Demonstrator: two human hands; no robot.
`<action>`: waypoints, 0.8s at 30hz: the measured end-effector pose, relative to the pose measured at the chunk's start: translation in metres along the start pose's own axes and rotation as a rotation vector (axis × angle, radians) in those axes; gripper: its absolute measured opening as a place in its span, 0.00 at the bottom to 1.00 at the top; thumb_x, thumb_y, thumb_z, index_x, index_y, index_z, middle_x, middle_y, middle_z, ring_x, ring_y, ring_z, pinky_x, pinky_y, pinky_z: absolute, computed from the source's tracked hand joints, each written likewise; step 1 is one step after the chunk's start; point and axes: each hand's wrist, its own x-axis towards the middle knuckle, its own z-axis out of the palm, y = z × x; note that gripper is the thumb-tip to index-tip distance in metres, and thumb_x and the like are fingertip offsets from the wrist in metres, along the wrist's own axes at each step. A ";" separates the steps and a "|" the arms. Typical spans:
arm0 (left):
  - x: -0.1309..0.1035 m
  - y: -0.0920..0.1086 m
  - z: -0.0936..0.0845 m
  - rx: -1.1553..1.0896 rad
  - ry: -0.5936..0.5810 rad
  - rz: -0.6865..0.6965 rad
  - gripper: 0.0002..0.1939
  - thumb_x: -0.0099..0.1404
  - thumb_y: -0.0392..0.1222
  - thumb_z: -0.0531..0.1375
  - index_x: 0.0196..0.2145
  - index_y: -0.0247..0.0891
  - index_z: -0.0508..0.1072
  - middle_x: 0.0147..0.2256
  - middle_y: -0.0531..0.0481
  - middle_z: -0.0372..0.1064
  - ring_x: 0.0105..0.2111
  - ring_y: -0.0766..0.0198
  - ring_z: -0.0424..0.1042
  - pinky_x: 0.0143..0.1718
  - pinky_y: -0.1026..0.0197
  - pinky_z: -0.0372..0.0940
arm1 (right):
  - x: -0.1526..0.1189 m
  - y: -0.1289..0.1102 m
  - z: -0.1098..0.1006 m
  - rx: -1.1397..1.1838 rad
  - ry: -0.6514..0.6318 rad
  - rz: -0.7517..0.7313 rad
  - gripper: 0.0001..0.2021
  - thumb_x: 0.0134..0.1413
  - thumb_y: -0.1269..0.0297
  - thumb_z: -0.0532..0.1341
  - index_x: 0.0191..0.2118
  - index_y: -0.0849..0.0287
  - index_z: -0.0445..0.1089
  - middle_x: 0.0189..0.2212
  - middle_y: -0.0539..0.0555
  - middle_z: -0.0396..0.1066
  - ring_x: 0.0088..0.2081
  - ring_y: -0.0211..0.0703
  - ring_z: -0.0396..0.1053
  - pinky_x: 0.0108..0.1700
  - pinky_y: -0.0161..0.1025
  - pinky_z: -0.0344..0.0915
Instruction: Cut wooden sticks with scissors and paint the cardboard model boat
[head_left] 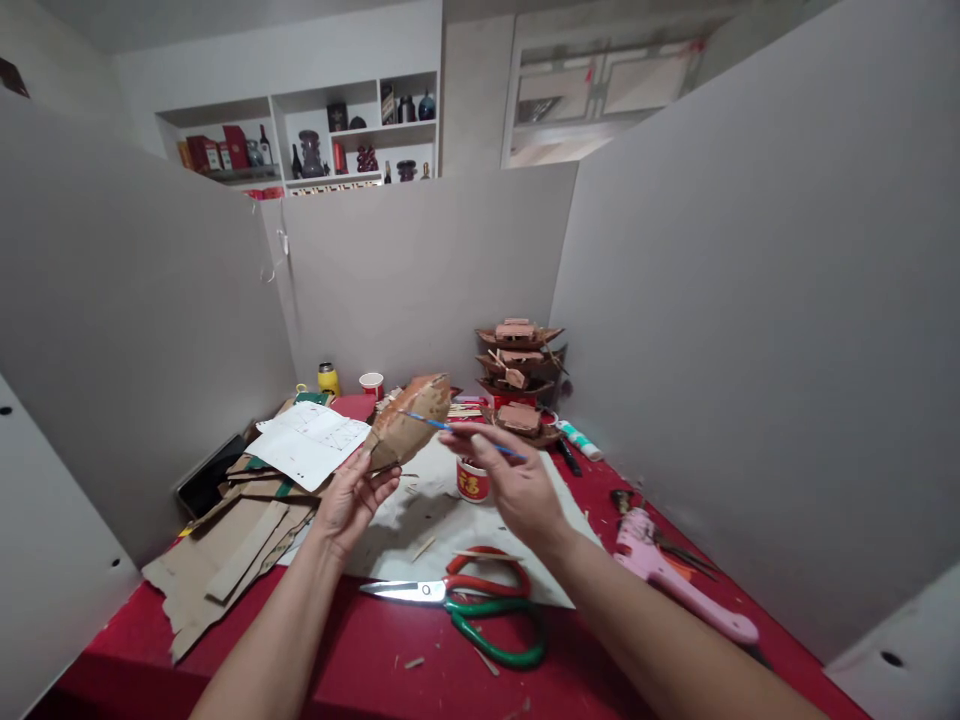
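Observation:
My left hand point(356, 500) grips one end of a brown cardboard boat hull point(420, 425), held tilted above the table. Part of its surface is reddish brown, the rest plain cardboard. Pinched in the fingers of my right hand point(517, 485) is a thin blue paintbrush point(427, 420), whose tip meets the hull's side. Just below that hand stands a red and white paper cup point(472, 482) with a yellow character on it; its contents are mostly hidden. Scissors point(457, 598) with one red and one green handle lie between my forearms.
Stacked brown model boats point(517, 360) stand at the back right. Cardboard pieces point(232, 550) and a sheet with drawings point(311, 440) lie left. A pink glue gun point(675, 580) rests at right. Behind are a yellow bottle point(328, 378) and another cup point(371, 384). Grey panels point(427, 270) enclose the table.

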 end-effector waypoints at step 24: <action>0.010 0.005 -0.005 -0.090 0.128 0.045 0.13 0.67 0.33 0.53 0.48 0.33 0.69 0.33 0.41 0.77 0.29 0.60 0.78 0.32 0.62 0.74 | 0.019 0.057 -0.075 -1.058 -0.111 0.165 0.11 0.63 0.58 0.58 0.39 0.62 0.70 0.36 0.52 0.72 0.36 0.40 0.71 0.42 0.44 0.68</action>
